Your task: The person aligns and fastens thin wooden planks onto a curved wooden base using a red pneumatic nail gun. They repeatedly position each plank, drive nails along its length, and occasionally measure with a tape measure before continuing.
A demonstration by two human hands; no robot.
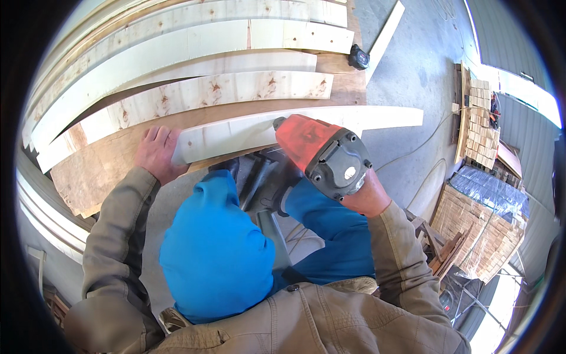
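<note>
My right hand (pixel 368 197) grips an orange and black nail gun (pixel 321 154), whose nose is pressed against the near edge of a long pale wooden board (pixel 247 131). My left hand (pixel 156 153) lies flat on the left end of that same board, holding it down on a brown plywood sheet (pixel 112 162). My knees in blue trousers (pixel 215 248) sit just below the board's edge. The gun's black handle and hose run down between my legs.
Several more pale boards (pixel 194 94) lie in rows across the plywood farther away. A small black tool (pixel 358 57) rests near the far right corner. Stacks of small wooden pieces (pixel 480 127) and a wrapped pallet (pixel 489 192) stand at the right on the concrete floor.
</note>
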